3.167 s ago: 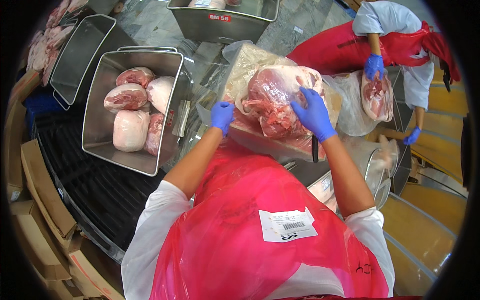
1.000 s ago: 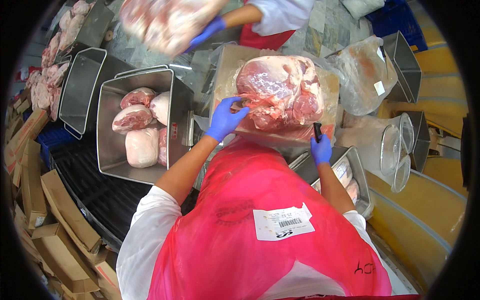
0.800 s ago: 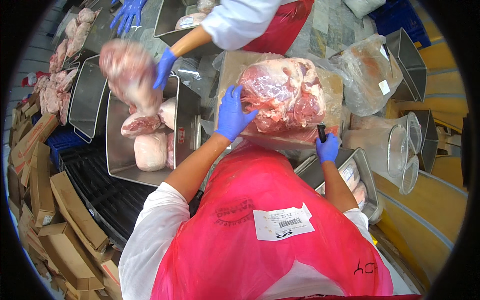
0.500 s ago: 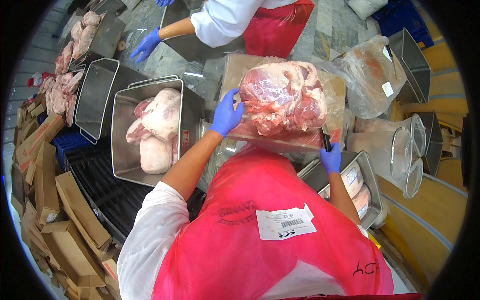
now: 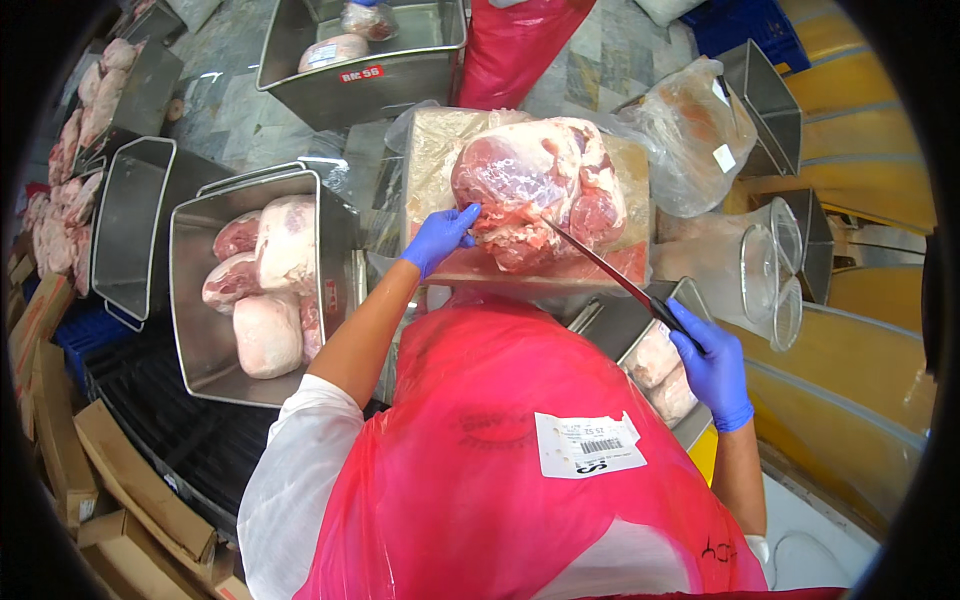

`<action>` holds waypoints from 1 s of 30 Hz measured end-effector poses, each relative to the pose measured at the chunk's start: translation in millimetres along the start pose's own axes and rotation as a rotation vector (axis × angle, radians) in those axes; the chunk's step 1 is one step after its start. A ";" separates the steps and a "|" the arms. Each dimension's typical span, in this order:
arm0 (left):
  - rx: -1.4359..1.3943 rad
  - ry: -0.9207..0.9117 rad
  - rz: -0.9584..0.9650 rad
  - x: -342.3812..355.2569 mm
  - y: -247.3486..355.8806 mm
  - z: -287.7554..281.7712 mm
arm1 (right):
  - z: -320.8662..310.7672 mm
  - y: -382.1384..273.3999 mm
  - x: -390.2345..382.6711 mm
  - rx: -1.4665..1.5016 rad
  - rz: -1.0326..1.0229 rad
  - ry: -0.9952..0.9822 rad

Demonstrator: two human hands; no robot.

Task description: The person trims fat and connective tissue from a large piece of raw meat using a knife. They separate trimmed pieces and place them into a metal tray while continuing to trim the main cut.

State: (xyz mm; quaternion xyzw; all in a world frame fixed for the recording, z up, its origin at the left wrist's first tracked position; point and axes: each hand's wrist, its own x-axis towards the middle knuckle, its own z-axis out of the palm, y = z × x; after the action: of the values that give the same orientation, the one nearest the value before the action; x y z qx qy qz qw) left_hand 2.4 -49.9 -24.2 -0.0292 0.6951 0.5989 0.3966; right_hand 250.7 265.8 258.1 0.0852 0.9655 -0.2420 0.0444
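A large cut of raw meat (image 5: 530, 185) with white fat lies on a plastic-covered board (image 5: 425, 170) in front of me. My left hand (image 5: 442, 240), in a blue glove, touches the meat's near left edge, thumb and forefinger pinching at its trimmings. My right hand (image 5: 705, 350), gloved too, is closed round the black handle of a knife (image 5: 612, 272). The long blade points up and left, its tip against the near middle of the meat. Whether the tip has gone into the flesh I cannot tell.
To the left stands a steel bin (image 5: 190, 300) with several meat pieces. Another bin (image 5: 360, 90) is beyond the board, near a person in a red apron (image 5: 520, 45). Clear bags (image 5: 690, 140) hang at right. Cardboard boxes (image 5: 140, 480) lie lower left.
My right hand has swung the knife from the board's right edge across to the meat. My left hand stays at the meat's edge. The other person's arm has moved, showing the far bin's contents.
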 end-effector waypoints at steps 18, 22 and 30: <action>0.453 -0.033 0.571 11.1 -25.8 5.0 | -30.4 -200.8 147.0 -0.853 -0.354 -0.422; 0.446 0.002 0.699 -1.2 -8.3 2.0 | -27.0 -209.2 159.1 -0.881 -0.325 -0.457; 0.470 -0.015 0.636 15.8 -13.0 -0.4 | -25.3 -220.1 176.2 -0.909 -0.381 -0.480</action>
State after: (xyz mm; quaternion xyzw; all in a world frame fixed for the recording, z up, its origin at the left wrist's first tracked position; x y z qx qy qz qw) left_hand -1.9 -47.0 -44.0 0.2836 0.7847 0.5166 0.1923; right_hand 35.7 111.9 359.1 -0.1764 0.9340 0.1832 0.2511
